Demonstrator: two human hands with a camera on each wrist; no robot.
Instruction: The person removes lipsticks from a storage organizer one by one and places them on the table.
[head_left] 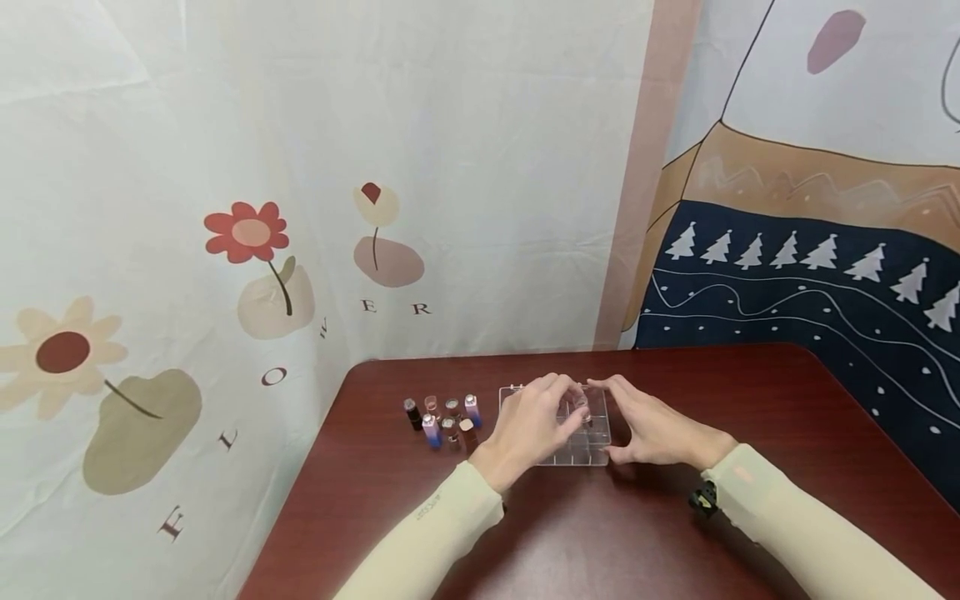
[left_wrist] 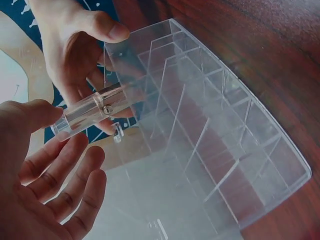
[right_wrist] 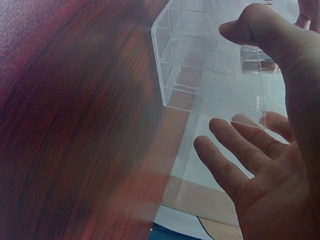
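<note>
My left hand [head_left: 534, 418] pinches a clear lipstick tube [left_wrist: 92, 111] between thumb and fingertips, the other fingers spread loosely. The tube's far end is at the open side of a clear divided organizer box [head_left: 577, 457], seen partly through its transparent wall. Around the right side of the box lies my right hand [head_left: 660, 427]. Its thumb touches one corner in the left wrist view, and its fairly straight fingers [right_wrist: 225, 165] extend along another edge in the right wrist view. Whether those fingers press on the box I cannot tell.
Several lipsticks stand in a group left of the box, among them a black one [head_left: 413, 414] and a pink-and-blue one [head_left: 431, 431]. The dark red wooden table [head_left: 585, 533] meets a printed cloth backdrop [head_left: 480, 167] at the back.
</note>
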